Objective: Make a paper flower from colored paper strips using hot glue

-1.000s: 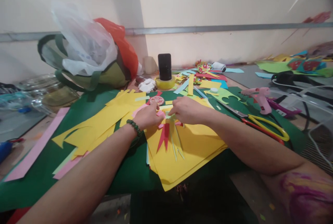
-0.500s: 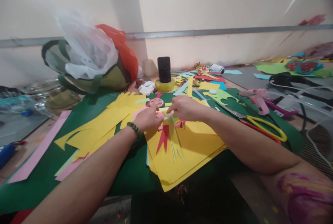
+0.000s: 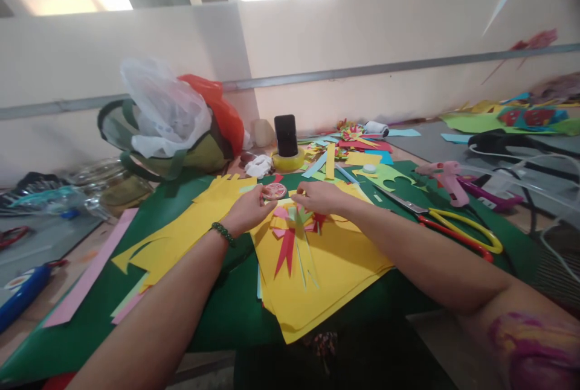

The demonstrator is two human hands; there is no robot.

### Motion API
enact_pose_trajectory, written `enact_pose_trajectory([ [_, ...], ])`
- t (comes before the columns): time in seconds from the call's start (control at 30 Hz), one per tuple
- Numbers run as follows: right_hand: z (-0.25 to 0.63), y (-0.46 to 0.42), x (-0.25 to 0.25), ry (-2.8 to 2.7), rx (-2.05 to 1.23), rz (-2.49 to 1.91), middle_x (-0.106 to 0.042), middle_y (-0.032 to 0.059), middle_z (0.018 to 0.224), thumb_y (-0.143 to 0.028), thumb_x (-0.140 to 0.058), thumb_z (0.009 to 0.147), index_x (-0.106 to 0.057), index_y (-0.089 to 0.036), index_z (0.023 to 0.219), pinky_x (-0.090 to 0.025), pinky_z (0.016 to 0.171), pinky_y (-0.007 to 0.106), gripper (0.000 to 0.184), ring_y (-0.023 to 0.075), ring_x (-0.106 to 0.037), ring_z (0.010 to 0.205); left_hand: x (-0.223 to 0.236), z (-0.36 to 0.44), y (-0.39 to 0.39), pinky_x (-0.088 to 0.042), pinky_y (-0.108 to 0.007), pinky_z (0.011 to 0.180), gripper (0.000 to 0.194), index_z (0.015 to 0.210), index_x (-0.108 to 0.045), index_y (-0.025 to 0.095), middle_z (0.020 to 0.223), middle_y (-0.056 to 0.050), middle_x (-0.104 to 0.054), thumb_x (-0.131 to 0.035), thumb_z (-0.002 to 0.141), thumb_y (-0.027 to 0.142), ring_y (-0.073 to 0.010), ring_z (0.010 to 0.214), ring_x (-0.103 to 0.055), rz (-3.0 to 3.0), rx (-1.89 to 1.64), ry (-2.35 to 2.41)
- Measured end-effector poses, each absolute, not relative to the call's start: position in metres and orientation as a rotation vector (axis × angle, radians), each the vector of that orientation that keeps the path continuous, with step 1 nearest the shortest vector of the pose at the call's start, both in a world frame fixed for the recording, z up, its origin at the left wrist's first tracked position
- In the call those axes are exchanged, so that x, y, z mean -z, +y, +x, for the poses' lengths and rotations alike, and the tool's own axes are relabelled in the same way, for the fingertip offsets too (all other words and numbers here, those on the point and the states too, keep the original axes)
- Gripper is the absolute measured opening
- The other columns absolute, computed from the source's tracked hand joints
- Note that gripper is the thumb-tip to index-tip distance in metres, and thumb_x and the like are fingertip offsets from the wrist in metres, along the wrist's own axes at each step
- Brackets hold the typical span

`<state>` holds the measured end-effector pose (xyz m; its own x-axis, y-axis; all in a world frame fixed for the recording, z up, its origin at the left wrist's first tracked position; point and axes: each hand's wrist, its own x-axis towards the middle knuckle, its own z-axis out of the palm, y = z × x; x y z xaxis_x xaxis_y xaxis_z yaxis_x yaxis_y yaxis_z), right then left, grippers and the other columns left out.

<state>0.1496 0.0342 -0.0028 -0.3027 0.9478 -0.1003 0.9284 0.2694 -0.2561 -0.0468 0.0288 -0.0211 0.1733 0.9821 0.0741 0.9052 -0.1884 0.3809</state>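
Observation:
My left hand (image 3: 249, 207), with a green bead bracelet at the wrist, has its thumb and fingers on the left edge of a small round pink-and-white disc (image 3: 275, 191). To the right, my right hand (image 3: 322, 198) is closed in a pinch; what sits between its fingertips, if anything, is too small to make out. Below both hands lies a paper rosette with pink and orange loops, red forked tails (image 3: 285, 251) and thin pale green strips. It rests on a stack of yellow paper sheets (image 3: 312, 302), partly hidden by my right hand.
Scissors (image 3: 435, 221) and a pink glue gun (image 3: 446, 179) lie to the right on the green mat (image 3: 217, 317). Yellow cut sheets (image 3: 181, 227) are at left. A phone (image 3: 286, 135) stands in a yellow tape roll (image 3: 289, 160) behind. A bag (image 3: 199, 151) stands back left.
My left hand has moved off the paper rosette, left to the disc's edge. My right hand remains pinched near the rosette's top. The camera has tilted upward.

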Motion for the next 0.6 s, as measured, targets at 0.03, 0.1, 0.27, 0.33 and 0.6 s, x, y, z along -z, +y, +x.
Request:
enact_pose_trajectory([
  [0.03,0.148,0.035,0.006,-2.456,-0.438,-1.814,-0.071,0.0126,0.118,-0.048,-0.043,0.093,-0.064,-0.017,0.118,-0.042,0.069,0.028,0.045,0.0265,-0.065,0.103,0.020,-0.048,0.030,-0.044,-0.031,0.064,0.031,0.102,-0.056,0.019,0.084,-0.005,-0.068,-0.051,0.087,0.045,-0.0225,0.077,-0.065,2.200,-0.466,1.820],
  [0.1,0.146,0.038,0.012,-2.465,-0.456,-1.797,-0.069,0.0127,0.121,-0.048,-0.053,0.087,-0.063,-0.017,0.121,-0.043,0.068,0.028,0.047,0.0274,-0.065,0.105,0.020,-0.050,0.031,-0.045,-0.031,0.064,0.032,0.100,-0.056,0.018,0.082,-0.006,-0.067,-0.048,0.089,0.047,-0.0224,0.077,-0.064,2.199,-0.488,1.816],
  [0.27,0.145,0.042,0.019,-2.420,-0.553,-1.717,-0.072,0.0090,0.114,-0.032,-0.063,0.077,-0.063,-0.018,0.123,-0.044,0.067,0.025,0.049,0.0239,-0.067,0.100,0.023,-0.050,0.031,-0.047,-0.031,0.068,0.030,0.099,-0.057,0.017,0.089,-0.008,-0.068,-0.049,0.088,0.044,-0.0217,0.080,-0.064,2.194,-0.531,1.747],
  [0.33,0.144,0.042,0.019,-2.372,-0.611,-1.680,-0.073,0.0080,0.109,-0.027,-0.064,0.075,-0.063,-0.017,0.123,-0.044,0.066,0.024,0.050,0.0221,-0.067,0.094,0.024,-0.050,0.031,-0.047,-0.031,0.067,0.030,0.099,-0.057,0.017,0.087,-0.007,-0.067,-0.050,0.088,0.045,-0.0209,0.079,-0.063,2.153,-0.570,1.716],
  [0.6,0.143,0.044,0.021,-2.015,-0.908,-1.420,-0.068,0.0012,0.075,-0.011,-0.058,0.073,-0.062,-0.011,0.115,-0.044,0.058,0.022,0.042,0.0150,-0.063,0.064,0.013,-0.044,0.021,-0.044,-0.026,0.059,0.061,0.120,-0.054,0.015,0.087,-0.004,-0.063,-0.061,0.080,0.060,-0.0173,0.077,-0.059,1.745,-0.649,1.510],
])
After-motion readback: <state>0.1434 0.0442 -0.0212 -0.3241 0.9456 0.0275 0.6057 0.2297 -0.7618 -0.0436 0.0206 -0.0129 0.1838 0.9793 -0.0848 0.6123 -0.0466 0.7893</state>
